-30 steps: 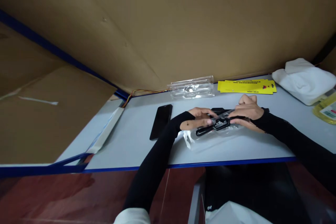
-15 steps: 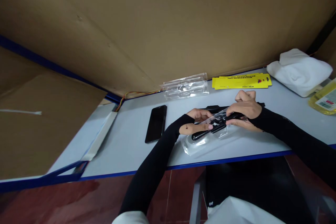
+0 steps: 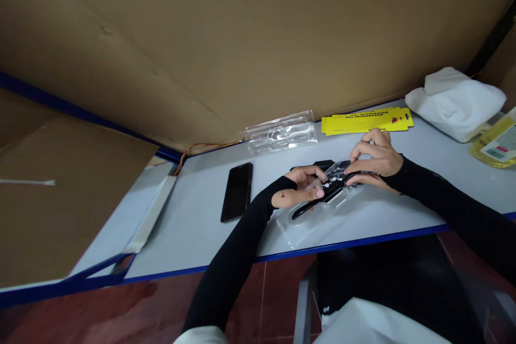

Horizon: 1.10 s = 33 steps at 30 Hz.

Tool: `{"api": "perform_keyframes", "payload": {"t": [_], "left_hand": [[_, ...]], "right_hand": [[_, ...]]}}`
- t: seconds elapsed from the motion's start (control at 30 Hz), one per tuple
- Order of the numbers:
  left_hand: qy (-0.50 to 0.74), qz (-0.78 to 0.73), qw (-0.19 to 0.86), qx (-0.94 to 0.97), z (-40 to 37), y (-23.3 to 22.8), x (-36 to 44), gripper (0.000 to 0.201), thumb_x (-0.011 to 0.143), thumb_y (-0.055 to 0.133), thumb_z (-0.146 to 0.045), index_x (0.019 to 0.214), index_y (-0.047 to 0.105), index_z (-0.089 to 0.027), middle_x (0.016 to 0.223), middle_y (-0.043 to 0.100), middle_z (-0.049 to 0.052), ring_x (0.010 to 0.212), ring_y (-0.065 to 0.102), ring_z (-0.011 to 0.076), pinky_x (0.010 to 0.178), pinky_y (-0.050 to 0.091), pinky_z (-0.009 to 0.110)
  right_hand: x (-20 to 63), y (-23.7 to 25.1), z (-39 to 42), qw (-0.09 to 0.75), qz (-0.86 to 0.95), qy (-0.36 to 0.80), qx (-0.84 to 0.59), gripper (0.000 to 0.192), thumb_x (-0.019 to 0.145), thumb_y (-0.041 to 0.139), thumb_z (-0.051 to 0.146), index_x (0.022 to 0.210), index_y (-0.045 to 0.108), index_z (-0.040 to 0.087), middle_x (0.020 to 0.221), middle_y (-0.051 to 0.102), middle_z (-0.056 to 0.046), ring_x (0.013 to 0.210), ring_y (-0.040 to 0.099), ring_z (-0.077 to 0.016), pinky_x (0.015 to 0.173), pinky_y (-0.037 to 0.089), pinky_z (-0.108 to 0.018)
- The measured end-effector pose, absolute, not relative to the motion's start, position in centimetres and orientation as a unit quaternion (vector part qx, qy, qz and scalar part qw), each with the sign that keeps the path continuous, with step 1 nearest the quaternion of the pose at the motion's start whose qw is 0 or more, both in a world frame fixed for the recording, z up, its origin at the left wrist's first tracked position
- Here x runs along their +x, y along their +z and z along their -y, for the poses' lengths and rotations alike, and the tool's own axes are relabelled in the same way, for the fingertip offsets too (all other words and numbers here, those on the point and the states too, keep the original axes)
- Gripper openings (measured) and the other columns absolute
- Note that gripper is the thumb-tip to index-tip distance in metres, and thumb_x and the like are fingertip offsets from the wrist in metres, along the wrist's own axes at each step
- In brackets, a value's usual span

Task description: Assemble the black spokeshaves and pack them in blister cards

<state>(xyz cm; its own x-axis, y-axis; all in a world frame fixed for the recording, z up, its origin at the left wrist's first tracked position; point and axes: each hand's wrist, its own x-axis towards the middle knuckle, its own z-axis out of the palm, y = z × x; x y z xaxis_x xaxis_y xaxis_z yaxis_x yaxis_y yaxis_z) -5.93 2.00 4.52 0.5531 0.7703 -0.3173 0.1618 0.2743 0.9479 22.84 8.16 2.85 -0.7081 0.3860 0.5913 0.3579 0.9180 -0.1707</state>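
A black spokeshave (image 3: pixel 331 191) lies tilted in a clear plastic blister tray (image 3: pixel 300 230) near the table's front edge. My left hand (image 3: pixel 300 188) is closed on the tray's left part, its thumb against the spokeshave's edge. At the other end, my right hand (image 3: pixel 373 161) pinches the spokeshave's far handle, which its fingers partly cover, along with the clear plastic there. Behind both hands rests a second black tool (image 3: pixel 322 164), mostly hidden.
A black phone (image 3: pixel 236 192) lies to the left. Clear blister trays (image 3: pixel 282 134) and yellow printed cards (image 3: pixel 365 122) sit along the back wall. To the right are a white cloth-like bundle (image 3: pixel 455 102) and a bottle of yellow liquid (image 3: pixel 495 145). The table's blue edge (image 3: pixel 363 242) runs in front.
My right hand has shifted its fingers slightly up and left on the spokeshave's end. The spokeshave and tray have tilted a little; my left hand keeps its hold.
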Motion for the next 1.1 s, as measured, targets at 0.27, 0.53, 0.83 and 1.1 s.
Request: {"api": "perform_keyframes", "payload": {"t": [0.27, 0.53, 0.83, 1.1], "left_hand": [[0.232, -0.406, 0.682, 0.563, -1.9, 4.5, -5.7, 0.044, 0.079, 0.090, -0.045, 0.106, 0.067, -0.018, 0.085, 0.074, 0.009, 0.077, 0.076, 0.0233, 0.057, 0.062, 0.028], [0.207, -0.357, 0.694, 0.589, -2.0, 4.6, -6.3, 0.059, 0.080, 0.086, -0.059, 0.113, 0.063, -0.015, 0.095, 0.079, 0.015, 0.069, 0.073, 0.0201, 0.057, 0.056, 0.026], [0.206, -0.432, 0.650, 0.591, -1.3, 4.8, -5.4, 0.046, 0.085, 0.086, -0.045, 0.108, 0.064, -0.013, 0.090, 0.078, 0.011, 0.076, 0.073, 0.0193, 0.059, 0.057, 0.026], [0.226, -0.450, 0.601, 0.621, -0.8, 5.5, -5.4, 0.046, 0.086, 0.084, -0.048, 0.109, 0.068, -0.012, 0.088, 0.077, 0.009, 0.067, 0.067, 0.0147, 0.058, 0.054, 0.024]], "right_hand": [[22.6, 3.0, -8.0, 0.359, 0.910, 0.048, -0.200, 0.022, 0.096, 0.071, 0.048, 0.094, 0.083, 0.029, 0.098, 0.066, -0.006, 0.103, 0.044, -0.0260, 0.094, 0.035, -0.044], [22.2, 3.0, -7.2, 0.333, 0.892, 0.151, -0.267, 0.030, 0.097, 0.070, 0.054, 0.094, 0.076, 0.025, 0.098, 0.072, -0.007, 0.109, 0.044, -0.0284, 0.094, 0.029, -0.046], [22.3, 3.6, -6.3, 0.298, 0.864, 0.199, -0.354, 0.040, 0.080, 0.081, 0.065, 0.091, 0.077, 0.026, 0.113, 0.067, -0.009, 0.118, 0.040, -0.0341, 0.095, 0.029, -0.049], [22.6, 4.1, -6.4, 0.283, 0.866, 0.206, -0.357, 0.035, 0.080, 0.083, 0.061, 0.091, 0.079, 0.028, 0.117, 0.070, -0.008, 0.121, 0.042, -0.0351, 0.095, 0.032, -0.048]]}}
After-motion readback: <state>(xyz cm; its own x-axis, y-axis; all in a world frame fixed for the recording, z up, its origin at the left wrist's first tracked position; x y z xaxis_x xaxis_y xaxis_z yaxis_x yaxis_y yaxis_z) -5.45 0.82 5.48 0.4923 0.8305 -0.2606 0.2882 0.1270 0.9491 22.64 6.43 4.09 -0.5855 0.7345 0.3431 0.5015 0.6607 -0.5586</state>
